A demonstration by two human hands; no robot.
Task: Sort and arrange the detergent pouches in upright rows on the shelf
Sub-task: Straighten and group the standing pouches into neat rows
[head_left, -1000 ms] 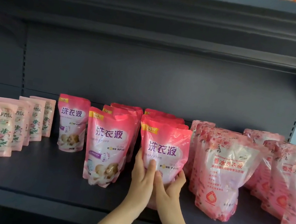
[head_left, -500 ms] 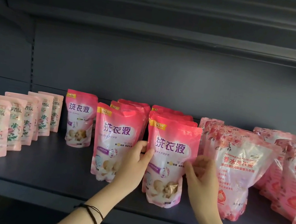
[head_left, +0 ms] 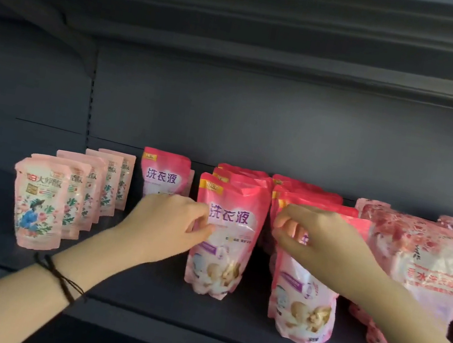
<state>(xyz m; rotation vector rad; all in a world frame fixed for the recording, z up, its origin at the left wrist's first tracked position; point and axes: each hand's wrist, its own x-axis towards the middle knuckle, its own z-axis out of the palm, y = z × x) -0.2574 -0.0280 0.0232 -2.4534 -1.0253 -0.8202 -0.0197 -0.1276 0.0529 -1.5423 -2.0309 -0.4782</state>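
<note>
Bright pink detergent pouches stand in rows on the dark shelf [head_left: 140, 294]. My left hand [head_left: 170, 221] pinches the left edge of the front pouch of the middle row [head_left: 226, 248]. Across the upper part of the front pouch of the neighbouring right row [head_left: 302, 302] lies my right hand [head_left: 323, 243], its curled fingers pinching the pouch's top left edge. Both pouches stand upright, with more of the same kind behind them. A single bright pink pouch [head_left: 163, 176] stands further back on the left.
A row of pale pink floral pouches [head_left: 38, 201] runs back at the left. Larger rose-print pouches [head_left: 425, 277] crowd the right side, some leaning. The shelf above [head_left: 242, 25] overhangs. Bare shelf lies in front of the left rows.
My left hand left the right-row front pouch and moved left onto the middle-row front pouch. My right hand shifted from that pouch's right side up across its top.
</note>
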